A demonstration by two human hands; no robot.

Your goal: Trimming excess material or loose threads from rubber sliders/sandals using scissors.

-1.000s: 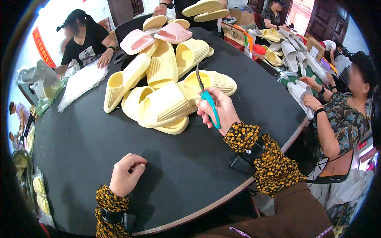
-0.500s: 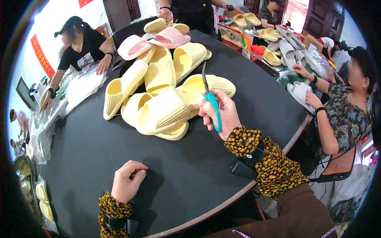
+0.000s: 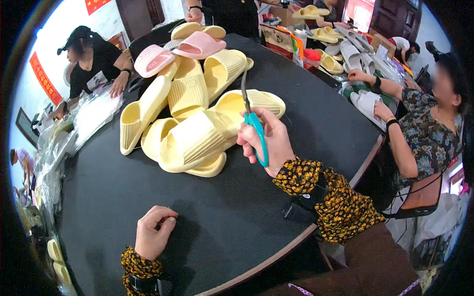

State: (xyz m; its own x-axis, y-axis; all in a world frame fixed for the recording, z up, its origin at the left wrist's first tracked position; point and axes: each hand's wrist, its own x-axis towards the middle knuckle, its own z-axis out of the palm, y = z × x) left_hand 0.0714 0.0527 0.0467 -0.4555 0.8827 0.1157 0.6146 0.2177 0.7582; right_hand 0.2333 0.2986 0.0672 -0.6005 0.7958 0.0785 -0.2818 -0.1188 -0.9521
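My right hand [image 3: 269,140] grips scissors [image 3: 256,133] with teal handles, their dark blades pointing away from me over the slipper pile. My left hand [image 3: 155,233] hovers low over the near part of the black table [image 3: 232,212], fingers curled in and thumb close to the index finger. Whether anything small is pinched there I cannot make out. Beyond both hands lies a heap of ribbed slippers: a pale yellow slipper [image 3: 191,140] on top at the front, several more yellow ones around it, and a pink slipper [image 3: 200,45] with another at the back.
Clear plastic bags [image 3: 98,116] lie along the left edge, where a person in black [image 3: 96,69] works. At the right, a person in a floral shirt [image 3: 424,123] handles a white slipper [image 3: 368,104]. Behind stand grey slippers [image 3: 351,55] and a red-lidded jar [image 3: 312,56].
The view has shifted slightly, so the pile sits a little further left. Both my hands keep nearly the same pose, the scissors still in the right. The person at left has raised their head.
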